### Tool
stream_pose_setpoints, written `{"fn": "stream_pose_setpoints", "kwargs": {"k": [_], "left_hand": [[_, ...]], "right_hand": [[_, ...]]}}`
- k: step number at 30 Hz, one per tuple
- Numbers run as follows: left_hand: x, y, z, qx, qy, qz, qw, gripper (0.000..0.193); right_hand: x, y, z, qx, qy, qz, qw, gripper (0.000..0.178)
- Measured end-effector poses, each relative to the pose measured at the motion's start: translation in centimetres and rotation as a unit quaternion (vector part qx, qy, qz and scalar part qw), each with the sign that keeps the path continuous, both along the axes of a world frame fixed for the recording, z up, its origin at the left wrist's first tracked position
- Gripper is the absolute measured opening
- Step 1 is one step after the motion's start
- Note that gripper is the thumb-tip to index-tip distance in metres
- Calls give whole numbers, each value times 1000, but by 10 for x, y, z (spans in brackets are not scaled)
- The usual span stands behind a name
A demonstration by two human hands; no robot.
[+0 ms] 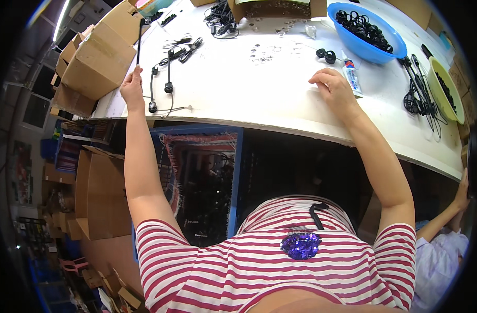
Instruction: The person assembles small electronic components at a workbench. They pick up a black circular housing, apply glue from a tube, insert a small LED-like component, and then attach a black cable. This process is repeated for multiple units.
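While my left hand [132,93] clasps a black rod [139,47], my half-open right hand [333,89], seemingly empty, sits beside the printed tube [351,76]; bare tabletop [243,86] stretches left of it.

Table middle: bare white surface [238,88] between the black leads [169,86] and the right hand [332,86], a wide way through.
Left edge: cardboard box [98,60] blocks sideways room just beyond the left hand [131,89].
Back: cable bundle [223,18] and open box [239,9] stand in the way; small rings [267,53] lie low before them, passable overhead.
Right hand's outer side: tube [351,73] just beside it, blue bowl [348,41] behind.
Far right: bare strip, then black cables [420,99] and green bowl [441,96].
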State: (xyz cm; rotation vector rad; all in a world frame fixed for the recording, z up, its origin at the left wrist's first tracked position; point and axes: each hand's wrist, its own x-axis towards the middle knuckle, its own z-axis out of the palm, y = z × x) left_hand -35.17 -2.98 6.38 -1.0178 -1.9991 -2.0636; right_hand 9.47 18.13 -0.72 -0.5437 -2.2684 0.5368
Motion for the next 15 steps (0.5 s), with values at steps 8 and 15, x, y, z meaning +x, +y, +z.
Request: {"fn": "stream_pose_setpoints", "kwargs": {"k": [8, 15], "left_hand": [[39, -52, 46, 126, 44, -33, 990, 23], [84, -94, 58, 30, 126, -219, 967, 16]], "right_hand": [[0, -2, 1, -12, 28, 12, 999, 11], [-5, -36, 53, -96, 136, 115, 979, 27]]}}
